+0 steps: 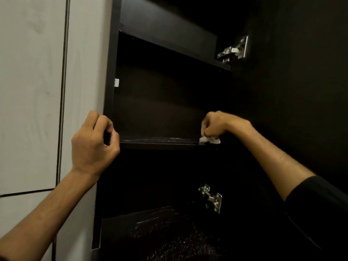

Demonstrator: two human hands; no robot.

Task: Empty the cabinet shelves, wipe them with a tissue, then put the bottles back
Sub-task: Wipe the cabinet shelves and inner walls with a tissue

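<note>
The left hand (94,142) is reaching up from the lower left and gripping the front edge of the dark cabinet's (110,72) left side panel, its fingers curling round the panel just where the middle shelf (160,141) is meeting it. The right hand (214,125) is stretching in from the right on a bare forearm, a black sleeve (316,208) showing near the elbow; its wrist is bending down and its fingertips are pinching a small white tissue (210,139) and pressing it onto the right end of the middle shelf's front edge. Most of the tissue is hiding under the fingers, so its shape is hard to make out. The cabinet's interior is lying in deep shadow: the shelf backs are hard to make out, and the lower shelf (169,228) is showing only faint speckled glints. Two metal hinges, an upper hinge (234,49) and a lower hinge (211,197), are catching light at the right. A pale wall (33,91) is running along the left.
</note>
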